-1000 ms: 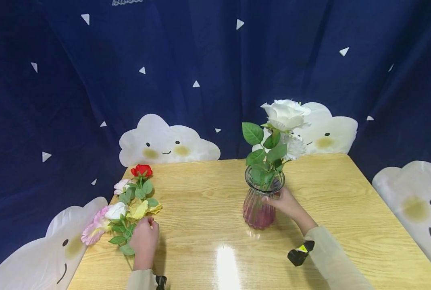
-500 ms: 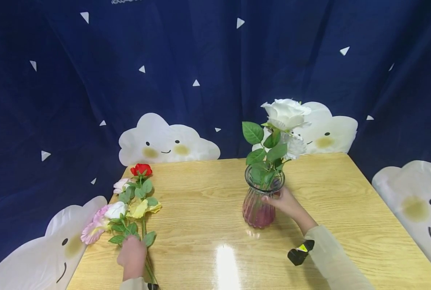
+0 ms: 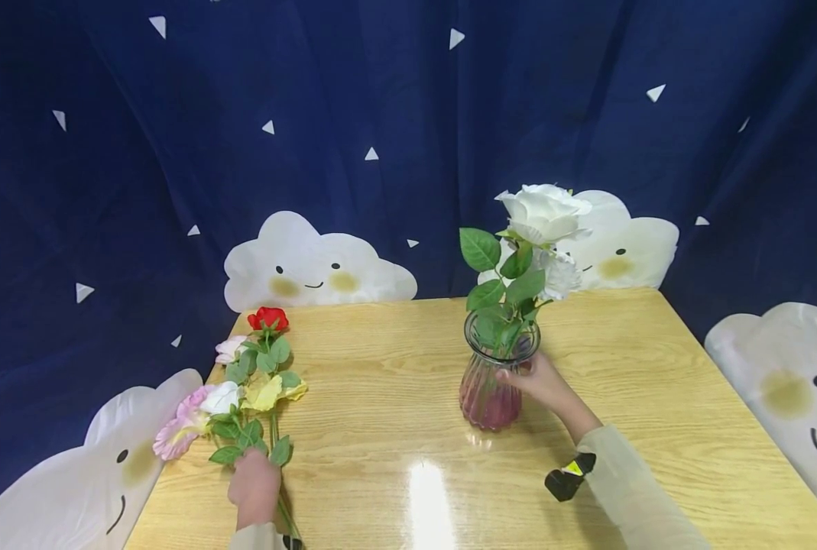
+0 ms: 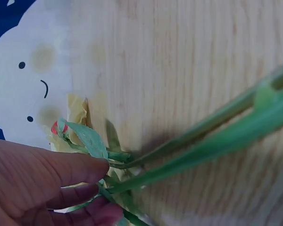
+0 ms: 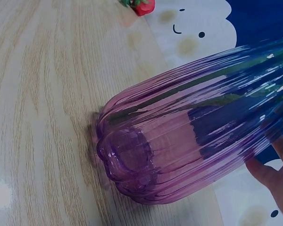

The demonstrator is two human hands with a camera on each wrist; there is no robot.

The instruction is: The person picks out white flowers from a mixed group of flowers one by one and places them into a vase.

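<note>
At the left of the table my left hand [image 3: 255,483] is just below the leaves of a white rose [image 3: 221,398]. In the left wrist view its thumb and fingers pinch a green flower stem [image 4: 146,178]; which bloom it belongs to is hidden. Around it lie a pink flower [image 3: 183,428], a yellow flower [image 3: 264,392], a pale pink flower [image 3: 231,349] and a red rose [image 3: 268,318]. My right hand [image 3: 542,386] grips the neck of a ribbed pink glass vase [image 3: 488,401], which stands upright. A large white rose [image 3: 544,216] and a ruffled white flower [image 3: 558,275] rise from it.
The wooden table [image 3: 380,397] lies between the flowers and the vase, with a bright light reflection near its front. A dark blue curtain [image 3: 312,114] with white triangles and smiling clouds hangs behind. A black device [image 3: 568,480] sits on the right wrist.
My left hand has moved from beside the yellow flower down and left onto the stems, uncovering the yellow flower's stem and leaf. My right hand and the vase have stayed put.
</note>
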